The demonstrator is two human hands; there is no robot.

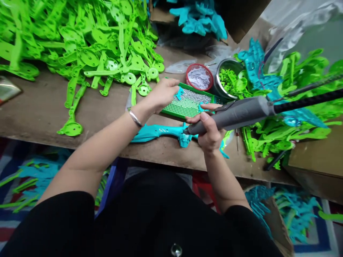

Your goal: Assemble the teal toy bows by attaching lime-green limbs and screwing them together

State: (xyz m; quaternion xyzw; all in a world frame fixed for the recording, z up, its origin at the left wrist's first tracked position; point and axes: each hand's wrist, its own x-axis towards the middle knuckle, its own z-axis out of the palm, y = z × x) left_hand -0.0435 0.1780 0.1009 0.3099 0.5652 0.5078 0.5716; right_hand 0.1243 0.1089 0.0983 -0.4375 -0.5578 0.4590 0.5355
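Driver and part at the near edge of the bench. The blue part lies left to right on the wood, just nearer to me than the green tray; my left wrist and right hand cover some of it. My right hand grasps the grey driver, whose body slopes down leftward so that its tip meets, or hangs just over, the part's crosspiece; I cannot tell which. My left hand reaches over the tray's left end, fingers drawn together beside a small blue piece; whether they pinch anything I cannot tell. Screws fill the tray's far side. Beyond stand a red basket of white strips and, to its right, a steel bowl of green bits.

For good driving, I judge, the shaft should stand square to the hole, since the present slant could let the tip slip and mar the plastic. I should take one screw at a time, seat it straight, steady the part with my left hand, press evenly, and ease off once the head sits flush.
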